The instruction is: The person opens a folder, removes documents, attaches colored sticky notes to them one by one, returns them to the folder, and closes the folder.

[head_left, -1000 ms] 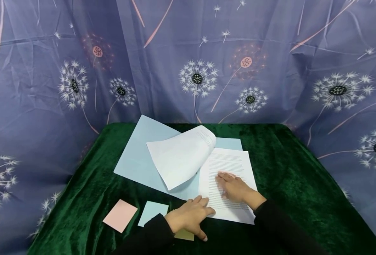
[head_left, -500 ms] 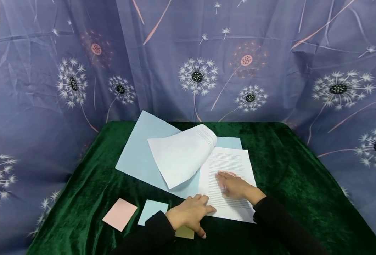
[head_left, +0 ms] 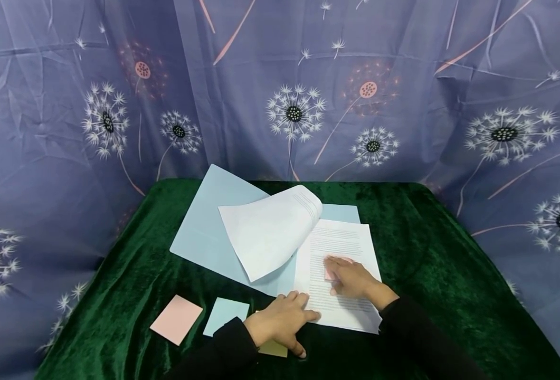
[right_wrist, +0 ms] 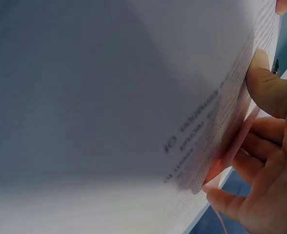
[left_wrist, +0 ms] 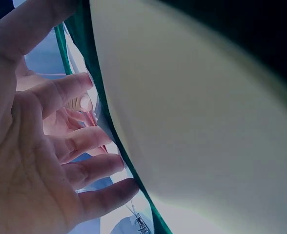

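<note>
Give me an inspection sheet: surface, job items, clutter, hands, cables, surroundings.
Surface: green velvet cloth, rumpled at left.
Job's things: light-blue folder, open; curled page; printed page with pink slip; pink sticky note, blue sticky note, yellow sticky note, last partly covered.
Clutter: nothing seen.
Left hand: spread over printed page's near-left corner.
Right hand: fingers on pink slip.
Cables: nothing seen.
Surroundings: dandelion-print curtain.

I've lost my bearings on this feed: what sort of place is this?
Probably an indoor desk spot, perhaps staged: dandelion-print fabric hangs behind a green-draped table, with printed pages over a blue folder.
</note>
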Action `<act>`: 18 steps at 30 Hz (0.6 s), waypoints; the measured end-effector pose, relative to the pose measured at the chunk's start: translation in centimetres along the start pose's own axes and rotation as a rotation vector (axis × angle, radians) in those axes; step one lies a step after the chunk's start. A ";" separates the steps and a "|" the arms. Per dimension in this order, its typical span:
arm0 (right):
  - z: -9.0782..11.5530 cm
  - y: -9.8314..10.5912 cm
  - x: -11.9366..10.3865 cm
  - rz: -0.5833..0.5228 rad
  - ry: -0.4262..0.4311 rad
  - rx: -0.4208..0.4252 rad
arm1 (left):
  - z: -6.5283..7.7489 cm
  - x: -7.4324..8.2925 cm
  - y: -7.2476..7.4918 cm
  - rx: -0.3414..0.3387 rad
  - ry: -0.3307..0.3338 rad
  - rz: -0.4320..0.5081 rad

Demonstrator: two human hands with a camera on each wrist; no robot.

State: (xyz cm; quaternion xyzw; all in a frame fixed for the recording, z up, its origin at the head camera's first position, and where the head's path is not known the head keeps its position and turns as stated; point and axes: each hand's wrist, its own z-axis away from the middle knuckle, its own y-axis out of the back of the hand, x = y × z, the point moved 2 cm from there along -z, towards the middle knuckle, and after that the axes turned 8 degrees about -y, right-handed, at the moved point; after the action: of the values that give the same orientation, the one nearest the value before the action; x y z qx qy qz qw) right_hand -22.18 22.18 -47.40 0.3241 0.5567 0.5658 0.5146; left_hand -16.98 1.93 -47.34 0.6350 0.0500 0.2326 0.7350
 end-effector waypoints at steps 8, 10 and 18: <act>0.5 -0.2 0.3 0.037 -0.095 0.027 | 0.1 0.2 0.0 0.001 0.006 -0.010; 0.7 -0.2 0.5 0.051 -0.125 0.034 | 0.1 0.2 0.0 -0.001 0.009 -0.009; 1.0 -0.2 1.0 0.132 -0.205 0.068 | 0.0 0.3 0.0 -0.002 0.013 -0.008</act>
State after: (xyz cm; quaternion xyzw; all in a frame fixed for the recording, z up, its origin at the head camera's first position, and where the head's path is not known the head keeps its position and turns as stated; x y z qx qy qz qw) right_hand -21.47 23.43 -47.64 0.4334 0.4975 0.5430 0.5193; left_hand -16.75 2.04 -47.23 0.6324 0.0570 0.2339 0.7363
